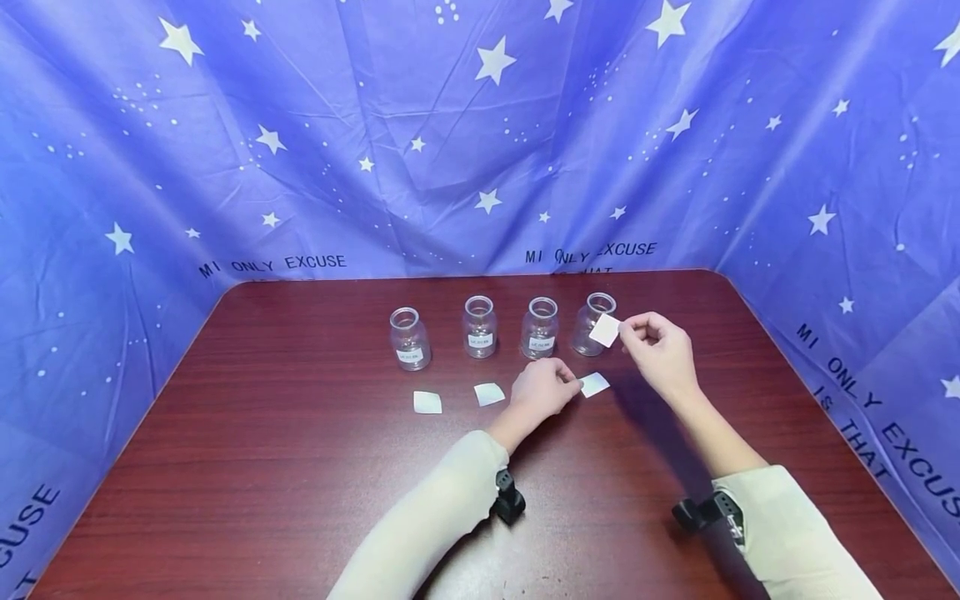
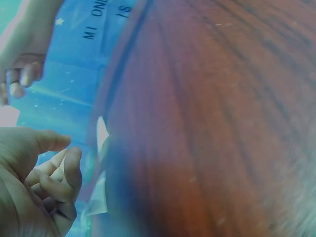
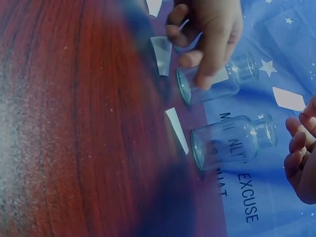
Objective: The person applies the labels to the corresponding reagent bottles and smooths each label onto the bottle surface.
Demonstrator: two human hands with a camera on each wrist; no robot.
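Observation:
My right hand [image 1: 663, 354] pinches a small white square of paper [image 1: 605, 331] by its edge between thumb and fingertips. It holds the square raised before the rightmost glass jar [image 1: 587, 333], which shows no label in the right wrist view. My left hand [image 1: 542, 389] hovers low over the table with loosely curled fingers. A gap shows between its thumb and forefinger in the left wrist view, with nothing held. Beside those fingertips lies a white paper slip [image 1: 596, 384], slightly curled. The third jar [image 1: 541, 327] stands just behind the left hand and bears a small printed label [image 1: 541, 343].
Two more labelled glass jars, the leftmost [image 1: 410, 339] and its neighbour [image 1: 479, 327], stand in the same row, all open-topped. Two white paper slips, one at left [image 1: 427, 402] and another [image 1: 489, 394], lie before them. A starry blue cloth [image 1: 420, 100] hangs around the brown table [image 1: 262, 467].

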